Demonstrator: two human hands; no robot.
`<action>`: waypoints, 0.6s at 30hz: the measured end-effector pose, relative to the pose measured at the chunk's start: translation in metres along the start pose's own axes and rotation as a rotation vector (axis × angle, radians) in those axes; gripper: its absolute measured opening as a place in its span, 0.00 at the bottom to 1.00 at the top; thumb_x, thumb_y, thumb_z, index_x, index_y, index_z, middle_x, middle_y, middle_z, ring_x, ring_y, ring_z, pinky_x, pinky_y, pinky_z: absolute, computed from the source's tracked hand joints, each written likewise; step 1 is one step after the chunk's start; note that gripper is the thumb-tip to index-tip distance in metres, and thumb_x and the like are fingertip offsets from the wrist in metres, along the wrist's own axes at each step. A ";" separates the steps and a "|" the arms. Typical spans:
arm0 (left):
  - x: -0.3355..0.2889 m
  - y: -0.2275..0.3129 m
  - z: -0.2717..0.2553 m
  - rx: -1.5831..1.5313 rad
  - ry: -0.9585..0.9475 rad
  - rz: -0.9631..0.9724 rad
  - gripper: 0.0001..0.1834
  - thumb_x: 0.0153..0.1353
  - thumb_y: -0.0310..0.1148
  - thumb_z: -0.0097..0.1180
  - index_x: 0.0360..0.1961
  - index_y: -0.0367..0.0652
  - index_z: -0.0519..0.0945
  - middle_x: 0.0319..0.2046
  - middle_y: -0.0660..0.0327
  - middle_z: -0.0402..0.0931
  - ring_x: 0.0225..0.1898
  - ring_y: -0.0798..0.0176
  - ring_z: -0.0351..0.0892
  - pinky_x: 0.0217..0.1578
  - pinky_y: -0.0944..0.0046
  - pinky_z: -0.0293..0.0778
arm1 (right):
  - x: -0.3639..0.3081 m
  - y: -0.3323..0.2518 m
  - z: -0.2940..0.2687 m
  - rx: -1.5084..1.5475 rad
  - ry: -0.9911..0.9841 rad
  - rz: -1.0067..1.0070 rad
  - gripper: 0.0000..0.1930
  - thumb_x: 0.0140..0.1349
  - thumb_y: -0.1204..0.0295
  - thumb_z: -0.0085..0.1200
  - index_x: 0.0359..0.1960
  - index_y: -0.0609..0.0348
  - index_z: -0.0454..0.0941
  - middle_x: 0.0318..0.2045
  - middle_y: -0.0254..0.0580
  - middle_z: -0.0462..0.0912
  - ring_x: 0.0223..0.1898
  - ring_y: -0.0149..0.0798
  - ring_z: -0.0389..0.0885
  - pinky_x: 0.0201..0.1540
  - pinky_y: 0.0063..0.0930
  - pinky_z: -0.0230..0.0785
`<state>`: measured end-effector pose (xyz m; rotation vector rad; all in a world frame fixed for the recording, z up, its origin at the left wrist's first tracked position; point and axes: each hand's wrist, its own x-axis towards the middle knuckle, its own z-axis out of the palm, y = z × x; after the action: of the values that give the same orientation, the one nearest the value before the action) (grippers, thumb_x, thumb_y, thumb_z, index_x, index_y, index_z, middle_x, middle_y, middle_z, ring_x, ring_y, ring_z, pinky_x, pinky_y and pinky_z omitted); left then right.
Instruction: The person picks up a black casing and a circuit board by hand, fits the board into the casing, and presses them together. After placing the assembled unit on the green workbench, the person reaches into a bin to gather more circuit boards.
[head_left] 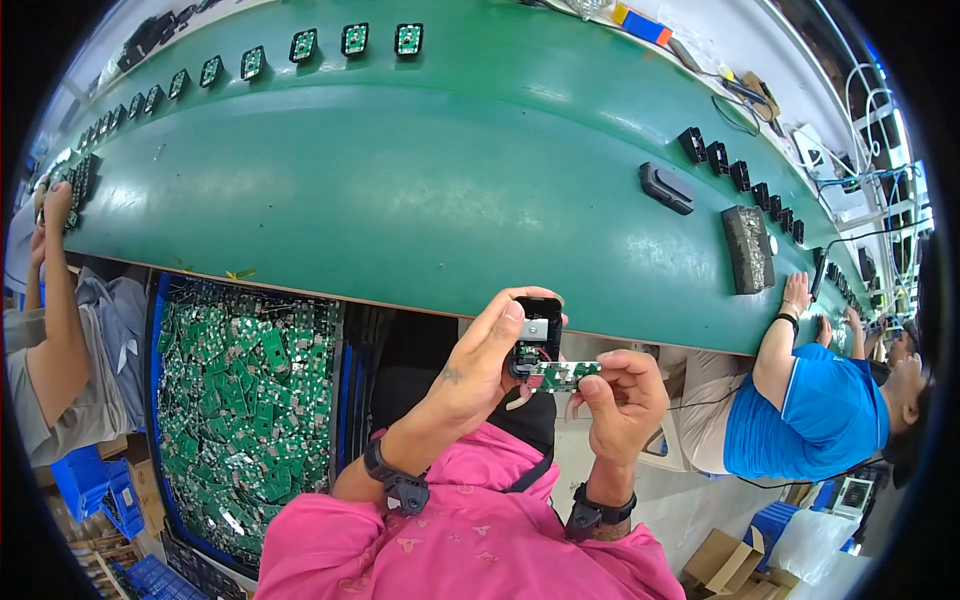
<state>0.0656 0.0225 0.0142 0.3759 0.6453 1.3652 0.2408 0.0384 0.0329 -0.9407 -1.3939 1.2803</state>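
My left hand [477, 357] is closed around a small black plastic housing [549, 309], held upright just off the table's front edge. Inside the housing show a pale metal block and a red wire. Between the thumb and fingers of my right hand [626, 403] is a narrow green circuit board [565, 375]. The board lies crosswise, its left end against the lower part of the housing. Whether the wire joins the board cannot be made out.
A blue bin [153, 400] full of green circuit boards stands left of me. On the green table [420, 190] are a row of black housings with boards [354, 40], a closed black case [666, 188] and a dark block [747, 250]. Co-workers sit left and right; one wears a blue shirt [815, 410].
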 end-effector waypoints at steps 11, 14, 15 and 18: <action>-0.003 0.003 0.000 0.166 -0.076 -0.036 0.26 0.76 0.50 0.37 0.62 0.40 0.66 0.52 0.56 0.75 0.37 0.69 0.80 0.27 0.73 0.76 | 0.002 0.006 0.000 -0.068 -0.023 0.035 0.12 0.60 0.81 0.63 0.44 0.67 0.74 0.27 0.41 0.84 0.27 0.27 0.82 0.28 0.18 0.71; -0.008 0.005 0.004 0.203 -0.125 -0.024 0.26 0.73 0.42 0.43 0.66 0.41 0.62 0.57 0.55 0.71 0.41 0.69 0.77 0.28 0.73 0.77 | 0.005 0.011 -0.002 -0.229 -0.009 0.035 0.12 0.62 0.80 0.62 0.44 0.64 0.73 0.25 0.35 0.81 0.24 0.24 0.78 0.25 0.16 0.68; -0.009 0.006 0.005 0.212 -0.149 -0.004 0.27 0.71 0.38 0.46 0.68 0.40 0.60 0.59 0.55 0.69 0.44 0.68 0.77 0.29 0.72 0.77 | 0.007 0.013 -0.002 -0.247 -0.019 0.004 0.12 0.62 0.80 0.62 0.44 0.64 0.73 0.25 0.35 0.81 0.24 0.23 0.77 0.24 0.15 0.66; -0.009 0.008 0.002 0.306 -0.186 -0.018 0.31 0.64 0.28 0.46 0.69 0.40 0.57 0.59 0.55 0.67 0.48 0.68 0.74 0.32 0.69 0.79 | 0.014 0.009 0.000 -0.339 -0.055 -0.046 0.12 0.62 0.80 0.62 0.44 0.63 0.74 0.25 0.33 0.81 0.23 0.21 0.74 0.23 0.14 0.63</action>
<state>0.0606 0.0155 0.0225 0.7324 0.7015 1.1980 0.2374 0.0530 0.0257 -1.0980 -1.7005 1.0607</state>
